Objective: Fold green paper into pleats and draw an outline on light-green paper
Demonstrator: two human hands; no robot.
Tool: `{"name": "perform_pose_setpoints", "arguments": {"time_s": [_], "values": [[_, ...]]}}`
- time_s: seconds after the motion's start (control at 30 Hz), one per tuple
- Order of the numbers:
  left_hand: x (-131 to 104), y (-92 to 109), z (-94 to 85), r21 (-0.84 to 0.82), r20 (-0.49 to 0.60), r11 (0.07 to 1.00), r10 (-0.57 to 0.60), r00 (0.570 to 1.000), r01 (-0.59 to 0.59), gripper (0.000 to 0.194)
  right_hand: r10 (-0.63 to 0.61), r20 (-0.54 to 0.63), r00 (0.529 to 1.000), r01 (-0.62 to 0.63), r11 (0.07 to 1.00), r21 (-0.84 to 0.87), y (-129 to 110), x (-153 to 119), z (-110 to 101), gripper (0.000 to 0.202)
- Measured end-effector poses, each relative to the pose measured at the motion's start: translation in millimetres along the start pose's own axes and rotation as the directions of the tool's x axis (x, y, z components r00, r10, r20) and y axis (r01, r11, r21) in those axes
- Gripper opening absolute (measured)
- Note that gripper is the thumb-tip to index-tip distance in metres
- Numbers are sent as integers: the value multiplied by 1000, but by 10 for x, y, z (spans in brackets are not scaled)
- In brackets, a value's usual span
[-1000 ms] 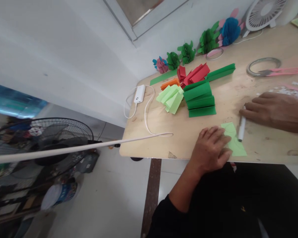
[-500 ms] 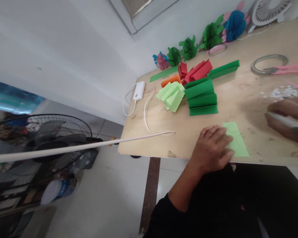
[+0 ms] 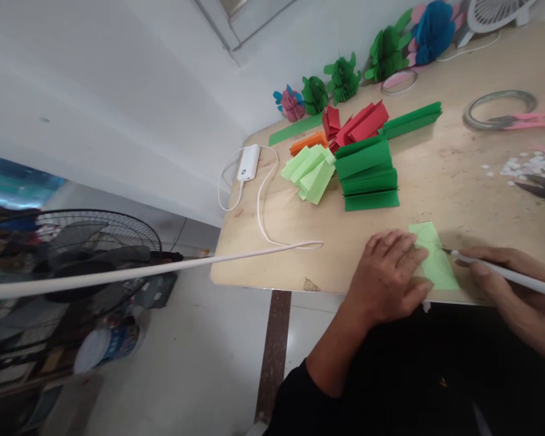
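Observation:
A light green slip of paper (image 3: 437,260) with faint curved lines drawn on it lies near the table's front edge. My left hand (image 3: 388,272) rests flat over its left side, fingers stretched out. From the right, my right hand (image 3: 511,284) grips a slim white pen (image 3: 518,275), its dark tip at the paper's right edge. Beyond the slip sit folded dark green papers (image 3: 367,175), pleated light green papers (image 3: 311,172) and folded red papers (image 3: 361,124).
Dark-bladed scissors (image 3: 542,189) lie by small white scraps (image 3: 529,165). Pink-handled scissors (image 3: 527,121) overlap a metal ring (image 3: 470,115). Paper turtles (image 3: 343,79) line the wall near a small white fan (image 3: 495,15). A white power bank (image 3: 249,162) trails its cable leftwards across the table edge.
My right hand has come from beside the white scraps towards me, bringing the pen to the paper's edge. Dark-bladed scissors now show near the scraps. My left hand stays on the paper.

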State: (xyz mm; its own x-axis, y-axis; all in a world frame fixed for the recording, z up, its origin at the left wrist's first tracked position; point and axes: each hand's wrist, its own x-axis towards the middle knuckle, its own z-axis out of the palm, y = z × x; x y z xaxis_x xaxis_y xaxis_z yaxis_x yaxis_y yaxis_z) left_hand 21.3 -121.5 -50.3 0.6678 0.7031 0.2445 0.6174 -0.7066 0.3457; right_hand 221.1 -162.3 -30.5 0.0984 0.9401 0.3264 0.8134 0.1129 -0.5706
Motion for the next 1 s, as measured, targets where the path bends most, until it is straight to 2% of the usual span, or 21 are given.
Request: {"name": "perform_pose_setpoints", "arguments": {"time_s": [0.27,0.5,1.0], "values": [[64,2,-58,-35,43,999,-25,999,27,51,75,-56,996,-75,997,4,-25,-32,48,39],[128,18,17,-12,44,998,-57,997,57,49,111,-57,992,-112,994,-16,30,-63,48,35],[115,0,21,-47,53,996,-77,996,79,50,114,-94,989,-122,989,-81,67,-99,136,35]]}}
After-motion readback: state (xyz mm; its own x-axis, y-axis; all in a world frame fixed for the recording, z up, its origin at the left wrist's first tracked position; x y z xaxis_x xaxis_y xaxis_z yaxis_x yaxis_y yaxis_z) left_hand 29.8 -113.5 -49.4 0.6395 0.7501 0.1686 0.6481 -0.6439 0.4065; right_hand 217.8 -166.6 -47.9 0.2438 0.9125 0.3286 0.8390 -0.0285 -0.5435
